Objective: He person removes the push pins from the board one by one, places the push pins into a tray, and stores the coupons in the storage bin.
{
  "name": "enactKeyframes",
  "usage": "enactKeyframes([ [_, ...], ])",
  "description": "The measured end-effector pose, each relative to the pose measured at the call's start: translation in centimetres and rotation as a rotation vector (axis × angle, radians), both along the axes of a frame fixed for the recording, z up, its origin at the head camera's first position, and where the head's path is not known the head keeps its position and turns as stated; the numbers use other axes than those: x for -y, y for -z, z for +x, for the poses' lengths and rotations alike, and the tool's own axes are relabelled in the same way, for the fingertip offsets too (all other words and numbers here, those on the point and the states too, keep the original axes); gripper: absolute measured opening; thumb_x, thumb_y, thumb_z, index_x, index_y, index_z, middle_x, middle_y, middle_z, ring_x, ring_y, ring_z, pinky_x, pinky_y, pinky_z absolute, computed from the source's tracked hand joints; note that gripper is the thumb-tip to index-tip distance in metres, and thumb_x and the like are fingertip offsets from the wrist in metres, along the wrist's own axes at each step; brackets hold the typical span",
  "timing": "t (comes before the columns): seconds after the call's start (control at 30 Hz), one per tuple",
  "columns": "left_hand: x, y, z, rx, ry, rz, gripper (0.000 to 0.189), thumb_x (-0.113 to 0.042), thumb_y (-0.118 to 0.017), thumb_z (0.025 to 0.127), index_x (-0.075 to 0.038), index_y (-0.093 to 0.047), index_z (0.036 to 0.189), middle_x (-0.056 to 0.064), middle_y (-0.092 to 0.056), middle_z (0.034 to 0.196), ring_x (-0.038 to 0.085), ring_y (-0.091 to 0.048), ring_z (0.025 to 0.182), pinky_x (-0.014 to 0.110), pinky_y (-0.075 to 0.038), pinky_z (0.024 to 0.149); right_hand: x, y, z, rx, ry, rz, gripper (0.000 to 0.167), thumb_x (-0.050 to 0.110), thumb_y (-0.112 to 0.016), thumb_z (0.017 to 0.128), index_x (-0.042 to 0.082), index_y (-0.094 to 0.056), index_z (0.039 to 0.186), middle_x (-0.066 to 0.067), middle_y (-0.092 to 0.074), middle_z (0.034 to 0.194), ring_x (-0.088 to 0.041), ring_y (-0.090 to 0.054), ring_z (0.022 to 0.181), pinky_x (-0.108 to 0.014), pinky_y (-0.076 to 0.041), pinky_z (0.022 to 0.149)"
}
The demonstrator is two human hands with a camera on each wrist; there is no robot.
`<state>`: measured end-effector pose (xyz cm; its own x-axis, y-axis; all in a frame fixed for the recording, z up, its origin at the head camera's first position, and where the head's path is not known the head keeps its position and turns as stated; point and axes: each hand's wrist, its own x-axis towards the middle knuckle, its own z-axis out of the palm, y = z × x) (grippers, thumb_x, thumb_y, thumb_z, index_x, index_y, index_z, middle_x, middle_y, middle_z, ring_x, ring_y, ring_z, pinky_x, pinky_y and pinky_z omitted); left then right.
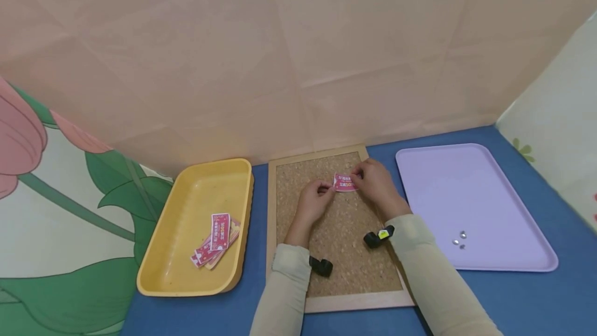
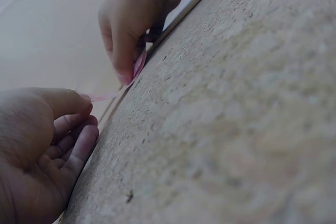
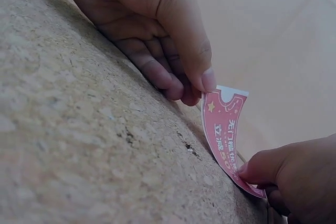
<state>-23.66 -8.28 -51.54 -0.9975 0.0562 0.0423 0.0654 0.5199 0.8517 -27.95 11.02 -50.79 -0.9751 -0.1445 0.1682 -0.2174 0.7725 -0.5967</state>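
Observation:
A small pink paper coupon (image 1: 344, 182) is held at the upper part of a wood-framed cork board (image 1: 345, 253). My left hand (image 1: 313, 202) pinches its left end between thumb and finger. At the other end, my right hand (image 1: 377, 183) grips the coupon with thumb and fingers. In the right wrist view the coupon (image 3: 223, 135) bows between the two hands, its middle curving toward the cork. Whether it touches the board's surface is hard to tell.
Left of the board stands a yellow tray (image 1: 186, 196) with several coupons (image 1: 220, 232) overlapping in it. A lilac tray (image 1: 466, 191) lies to the right, holding 3 small silvery pieces (image 1: 459, 240). Everything rests on a blue tabletop (image 1: 527, 299), with a pinkish backdrop behind.

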Motion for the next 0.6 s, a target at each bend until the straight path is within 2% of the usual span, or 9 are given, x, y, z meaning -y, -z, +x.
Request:
enactKeyframes([
  [0.3, 0.0, -0.02, 0.0, 0.002, -0.008, -0.001, 0.015, -0.022, -0.066, 0.093, -0.009, -0.067, 0.099, -0.001, -0.062, 0.095, 0.01, -0.06, 0.087, 0.026, -0.051, 0.078, -0.02, -0.07, 0.05, -0.008, -0.006, -0.009, 0.015, 0.019, -0.07, 0.089, 0.005, -0.07, 0.09, -0.013, -0.059, 0.096, -0.028, -0.054, 0.084, -0.044, -0.044, 0.075],
  [0.6, 0.02, -0.06, 0.03, 0.01, -0.011, 0.012, 0.015, -0.024, -0.066, 0.093, -0.01, -0.068, 0.099, -0.001, -0.062, 0.095, 0.011, -0.06, 0.088, 0.028, -0.051, 0.078, 0.04, -0.01, 0.0, 0.02, 0.005, -0.001, 0.015, 0.021, -0.069, 0.09, 0.006, -0.07, 0.091, -0.012, -0.058, 0.097, -0.027, -0.052, 0.084, -0.042, -0.045, 0.074],
])
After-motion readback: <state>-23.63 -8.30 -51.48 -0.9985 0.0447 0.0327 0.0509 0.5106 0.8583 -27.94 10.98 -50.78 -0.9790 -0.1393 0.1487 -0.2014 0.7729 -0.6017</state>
